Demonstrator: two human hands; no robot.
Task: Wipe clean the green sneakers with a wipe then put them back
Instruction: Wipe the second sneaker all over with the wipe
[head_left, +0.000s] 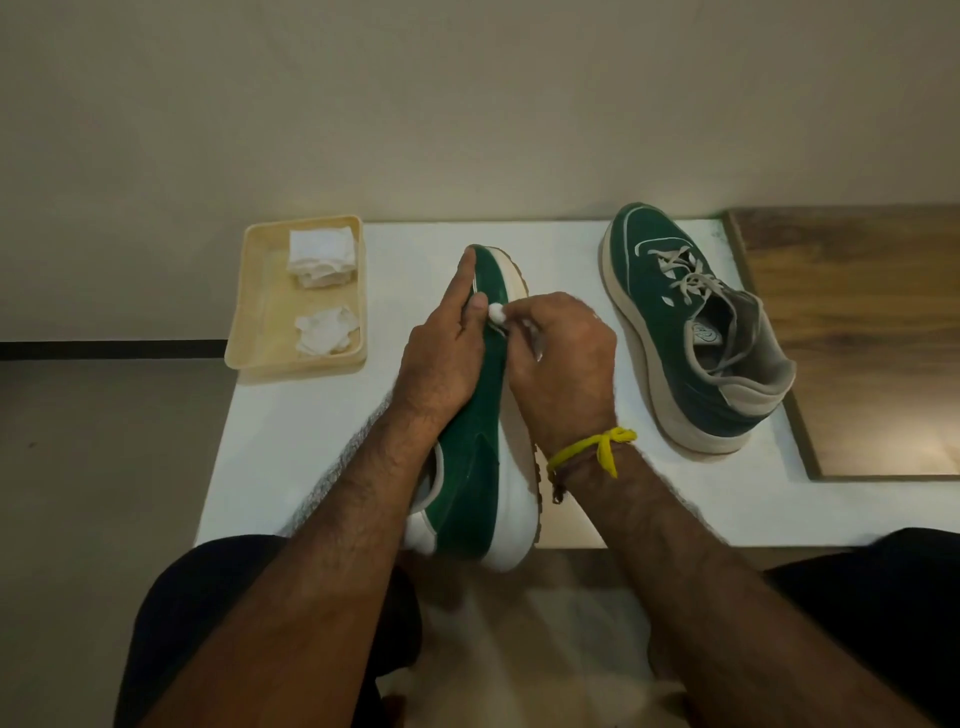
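Currently left hand (441, 348) is gripping the tilted green sneaker (480, 431) at counter (291, 426) centre | right hand (561, 358) is pinching a balled wipe (497, 313) against its side | second sneaker (696, 332) is standing upright to the right beside a wooden board (857, 332) | tray (244, 332) of folded and crumpled wipes is sitting at left.

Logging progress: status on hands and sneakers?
Left hand steadies tilted sneaker. Right hand pinches wipe against its side. Second sneaker upright on table. Nothing obstructing.
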